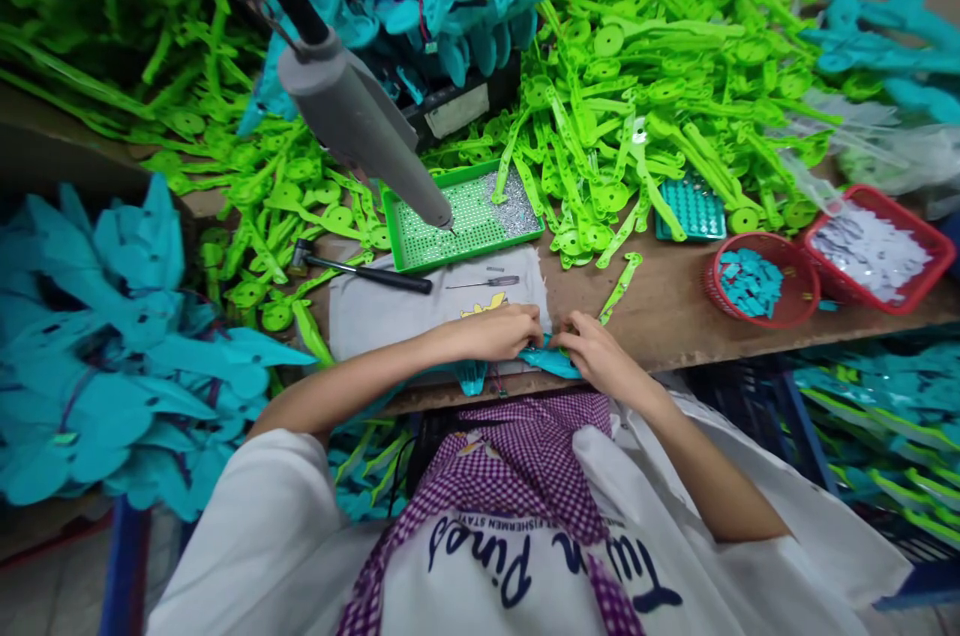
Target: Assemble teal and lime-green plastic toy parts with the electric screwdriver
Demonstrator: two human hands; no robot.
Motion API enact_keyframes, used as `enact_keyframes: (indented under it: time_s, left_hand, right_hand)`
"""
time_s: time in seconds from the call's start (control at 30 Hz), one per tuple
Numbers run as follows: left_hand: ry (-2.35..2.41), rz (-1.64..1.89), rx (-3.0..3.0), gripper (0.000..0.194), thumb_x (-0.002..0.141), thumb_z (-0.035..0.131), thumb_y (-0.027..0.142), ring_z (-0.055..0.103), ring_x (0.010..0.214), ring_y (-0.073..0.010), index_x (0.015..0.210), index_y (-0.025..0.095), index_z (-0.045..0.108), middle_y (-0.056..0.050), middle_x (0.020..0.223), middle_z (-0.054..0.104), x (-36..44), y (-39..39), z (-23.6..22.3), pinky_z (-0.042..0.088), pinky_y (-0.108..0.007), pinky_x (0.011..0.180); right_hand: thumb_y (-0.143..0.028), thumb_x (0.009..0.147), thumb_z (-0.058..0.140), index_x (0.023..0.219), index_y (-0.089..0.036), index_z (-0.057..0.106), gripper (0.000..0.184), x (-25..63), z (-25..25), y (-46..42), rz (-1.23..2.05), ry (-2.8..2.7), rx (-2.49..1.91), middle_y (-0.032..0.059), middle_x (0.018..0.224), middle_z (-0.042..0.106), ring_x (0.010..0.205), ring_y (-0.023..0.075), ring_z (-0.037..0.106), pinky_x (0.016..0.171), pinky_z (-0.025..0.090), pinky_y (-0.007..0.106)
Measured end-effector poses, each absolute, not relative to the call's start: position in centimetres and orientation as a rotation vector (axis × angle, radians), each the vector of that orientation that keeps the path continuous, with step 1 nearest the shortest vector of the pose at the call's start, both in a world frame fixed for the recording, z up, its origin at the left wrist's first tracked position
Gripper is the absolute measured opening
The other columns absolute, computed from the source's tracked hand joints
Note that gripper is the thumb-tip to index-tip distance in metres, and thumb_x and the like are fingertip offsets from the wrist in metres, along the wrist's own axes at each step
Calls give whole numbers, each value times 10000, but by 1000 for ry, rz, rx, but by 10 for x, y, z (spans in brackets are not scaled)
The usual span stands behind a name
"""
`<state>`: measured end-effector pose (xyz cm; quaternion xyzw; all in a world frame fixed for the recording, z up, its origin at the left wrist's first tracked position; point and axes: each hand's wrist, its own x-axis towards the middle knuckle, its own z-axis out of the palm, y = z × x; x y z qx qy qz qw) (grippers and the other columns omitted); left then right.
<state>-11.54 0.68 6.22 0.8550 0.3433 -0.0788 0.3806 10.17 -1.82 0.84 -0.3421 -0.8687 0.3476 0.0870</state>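
Note:
At the table's front edge I hold a blue plastic part (553,362) over a grey cloth. My left hand (510,331) has its fingers curled in over the part's left side. From the other side my right hand (590,348) pinches it with thumb and fingers. Another stretch of blue plastic (471,376) shows below my left wrist; whether it belongs to the same part, I cannot tell. Just beyond my hands, a thin screwdriver (484,282) lies on the grey cloth (375,316). A green lever-like piece (621,288) rests beside my right hand.
A grey power screwdriver (367,121) hangs above a green tray (391,234) of small metal parts. A hammer (367,271) lies left. Green pieces (600,116) pile behind. Red baskets (799,301) stand right; blue bodies (112,346) heap at left.

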Motion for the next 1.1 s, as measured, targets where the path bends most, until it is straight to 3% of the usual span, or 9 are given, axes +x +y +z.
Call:
enact_keyframes:
  time_s: [0.3,0.47,0.63,0.9,1.1]
  left_hand:
    - [862,-184,2241,380,761,464,-5,566,775,-137,955,199,718,-48,908,604,-119,11,51,413,-229,686]
    - [729,-226,2411,288,793,460,7,554,791,-150,833,166,697,-52,850,585,-114,13,52,387,-232,641]
    - [689,-159,2531,258,835,448,31,540,835,-173,860,161,670,-63,884,587,-115,10,48,398,-259,703]
    - [839,41,2293,384,793,444,-16,564,938,-164,933,214,718,-52,985,610,-128,8,29,423,-270,828]
    - [862,93,2233,389,788,468,-5,565,1019,-184,938,239,732,-54,1054,623,-130,9,34,403,-355,937]
  right_hand:
    - [-131,910,424,1010,-190,680,280,101,17,-17,990,-2655,-1046,83,945,492,882,207,450,780,382,325]
    - [-139,911,430,1027,-196,682,283,100,16,-17,956,-2684,-1031,87,952,504,880,210,447,785,377,334]
    - [-157,915,427,1018,-197,683,278,99,11,-18,956,-2656,-1049,91,950,513,887,217,456,797,392,349]
    - [-235,937,446,1152,-233,635,286,111,19,-11,1305,-2282,-993,80,1074,538,1026,182,541,901,444,332]
    - [-346,899,535,1004,-232,685,215,131,55,18,950,-1738,-1243,57,1008,618,997,189,588,894,470,362]
